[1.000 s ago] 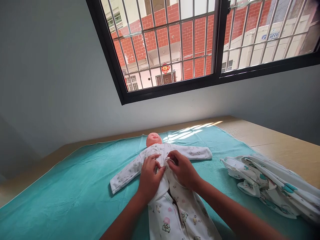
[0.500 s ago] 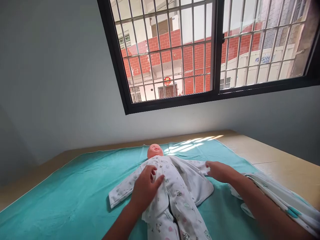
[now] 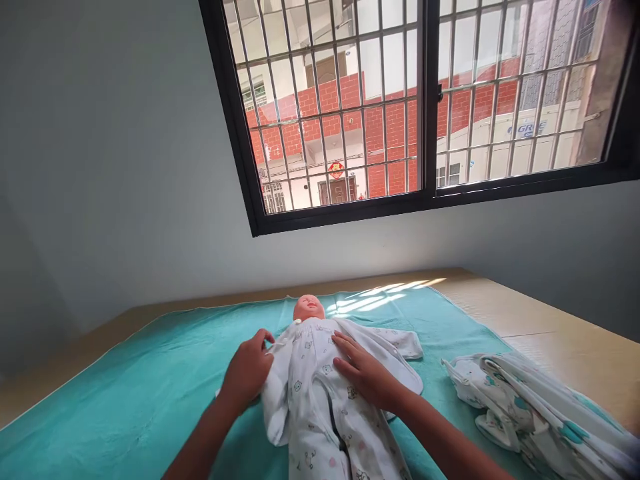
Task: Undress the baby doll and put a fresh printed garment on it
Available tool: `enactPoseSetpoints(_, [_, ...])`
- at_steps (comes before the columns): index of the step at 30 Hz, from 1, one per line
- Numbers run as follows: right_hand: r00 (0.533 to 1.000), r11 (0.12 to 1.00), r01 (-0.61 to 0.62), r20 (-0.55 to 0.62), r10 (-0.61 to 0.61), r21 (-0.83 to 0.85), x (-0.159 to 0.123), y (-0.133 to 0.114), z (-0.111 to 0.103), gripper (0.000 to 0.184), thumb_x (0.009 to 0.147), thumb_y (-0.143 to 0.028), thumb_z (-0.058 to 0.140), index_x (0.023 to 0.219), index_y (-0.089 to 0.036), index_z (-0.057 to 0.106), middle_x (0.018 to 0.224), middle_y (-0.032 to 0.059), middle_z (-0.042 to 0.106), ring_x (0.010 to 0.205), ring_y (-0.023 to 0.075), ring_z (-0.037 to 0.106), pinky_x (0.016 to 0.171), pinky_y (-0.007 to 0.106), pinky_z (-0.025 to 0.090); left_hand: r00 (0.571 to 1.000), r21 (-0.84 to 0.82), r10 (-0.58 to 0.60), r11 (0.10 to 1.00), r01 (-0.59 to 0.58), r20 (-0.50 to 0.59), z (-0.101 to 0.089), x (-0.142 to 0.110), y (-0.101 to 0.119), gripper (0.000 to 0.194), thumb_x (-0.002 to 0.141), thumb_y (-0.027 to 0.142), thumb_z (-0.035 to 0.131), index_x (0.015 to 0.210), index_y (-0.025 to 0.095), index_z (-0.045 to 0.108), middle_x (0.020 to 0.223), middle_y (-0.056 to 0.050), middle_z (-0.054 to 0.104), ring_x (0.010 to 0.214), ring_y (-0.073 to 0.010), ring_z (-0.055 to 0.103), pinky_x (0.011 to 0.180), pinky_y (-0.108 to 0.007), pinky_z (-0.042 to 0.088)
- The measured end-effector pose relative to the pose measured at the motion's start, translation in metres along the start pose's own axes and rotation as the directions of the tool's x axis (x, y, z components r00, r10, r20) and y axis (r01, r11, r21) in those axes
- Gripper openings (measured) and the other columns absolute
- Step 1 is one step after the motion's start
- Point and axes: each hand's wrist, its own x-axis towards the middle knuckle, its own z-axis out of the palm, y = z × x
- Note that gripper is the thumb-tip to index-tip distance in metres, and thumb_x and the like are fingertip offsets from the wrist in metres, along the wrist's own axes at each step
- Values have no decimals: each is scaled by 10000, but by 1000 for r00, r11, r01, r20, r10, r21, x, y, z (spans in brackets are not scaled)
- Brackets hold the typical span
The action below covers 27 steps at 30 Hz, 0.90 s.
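Note:
A baby doll (image 3: 309, 307) lies on its back on a teal cloth (image 3: 165, 373). It wears a white printed romper (image 3: 320, 373) with a dark line down its legs. Around it, a white printed jacket (image 3: 277, 400) is spread, its left front panel turned outward and its right sleeve (image 3: 404, 343) stretched to the side. My left hand (image 3: 247, 370) is closed at that left panel, fingers bent around its edge. Flat on the doll's chest and belly rests my right hand (image 3: 367, 375), fingers outstretched.
Folded white cloths with green print (image 3: 540, 407) are heaped at the right. The teal cloth covers much of a wooden table (image 3: 540, 313). Behind it are a grey wall (image 3: 125, 167) and a barred window (image 3: 335, 100).
My left hand has moved left with the jacket's front panel, exposing more of the romper. My right hand has left the right sleeve and come onto the doll's chest.

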Motion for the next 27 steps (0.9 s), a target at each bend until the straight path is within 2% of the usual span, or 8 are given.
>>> enactPoseSetpoints(3, [1000,1000,-2,-8,2,5,0,0,-1,594,928,-489,426,1454,-217,371,1549,45,283,1430,221,231,1187,411,186,985,279,-133,955,97,111,-13,7,-47,215,774,92,396,799,221,566,698,-22,611,636,-201,555,553,-265,291])
enactPoseSetpoints(6, [1000,1000,-12,-27,12,13,0,-1,0,577,929,-485,424,1448,-238,379,1547,36,287,1425,225,248,1182,418,209,956,452,-232,883,128,182,-14,9,-71,213,793,85,419,789,188,605,779,-86,664,725,-256,618,601,-302,363])
enactPoseSetpoints(9, [998,999,24,-58,-26,-39,-1,-5,0,539,925,-451,445,1423,-244,422,1532,44,321,1411,240,281,1173,444,233,966,447,-219,884,136,140,-1,9,-60,284,850,106,379,979,153,628,966,-142,675,883,-290,638,699,-353,423])
enactPoseSetpoints(13, [993,982,108,-38,-115,-154,8,-18,6,524,922,-405,471,1424,-263,415,1513,45,361,1396,243,312,1160,458,267,999,247,-36,968,43,-32,31,8,-30,410,945,300,331,1289,153,498,1257,-137,580,1147,-259,537,887,-351,415])
enactPoseSetpoints(17, [979,910,189,4,-202,-369,44,-37,21,526,893,-367,526,1383,-186,463,1470,122,417,1366,280,357,1130,482,298,999,201,42,979,-44,13,59,0,-24,484,937,370,375,1380,185,440,1269,-117,590,1131,-273,543,907,-368,406])
enactPoseSetpoints(22, [930,719,365,201,-307,-591,112,-52,43,334,767,-393,672,1002,-157,693,1045,117,693,1008,278,628,886,401,503,1000,246,-20,969,15,20,66,-3,-33,477,973,282,253,1393,130,420,1236,-157,614,1101,-289,571,859,-390,421])
enactPoseSetpoints(25, [905,667,425,270,-328,-612,142,-55,65,268,558,-362,818,732,-187,713,781,47,695,736,218,653,669,314,526,998,197,-64,979,57,27,61,-1,-34,454,979,279,220,1315,151,497,1191,-147,647,1086,-272,594,850,-373,426])
enactPoseSetpoints(27, [900,671,429,220,-377,-605,154,-56,83,261,473,-358,857,588,-212,674,636,0,647,623,176,619,585,275,499,994,138,-100,986,95,36,57,0,-35,463,980,290,181,1197,162,570,1111,-140,683,1029,-277,626,814,-376,438])
